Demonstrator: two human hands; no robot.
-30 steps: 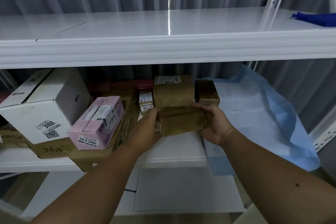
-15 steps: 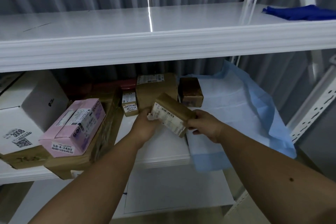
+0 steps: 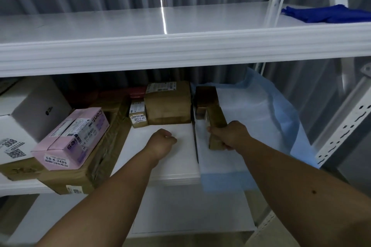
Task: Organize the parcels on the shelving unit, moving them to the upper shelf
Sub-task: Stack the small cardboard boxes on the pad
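Note:
My right hand (image 3: 230,136) grips a small brown parcel (image 3: 215,119), held on edge over the blue sheet on the middle shelf (image 3: 176,174). My left hand (image 3: 161,142) hovers over the bare white shelf with fingers curled and nothing in it. Behind it stand a taped brown parcel (image 3: 168,104), a small labelled box (image 3: 137,114) and a dark brown box (image 3: 205,98). On the left a pink box (image 3: 72,138) lies on a brown carton (image 3: 100,158), beside a white box (image 3: 22,118). The upper shelf (image 3: 180,46) holds no parcels.
A blue cloth (image 3: 329,14) lies at the right end of the upper shelf. A light blue sheet (image 3: 261,126) covers the right part of the middle shelf. White perforated uprights (image 3: 341,124) stand at the right. A lower shelf (image 3: 180,212) shows below.
My left hand let go of the small brown parcel and closed empty over the shelf. My right hand carried the parcel rightward, onto its edge above the blue sheet.

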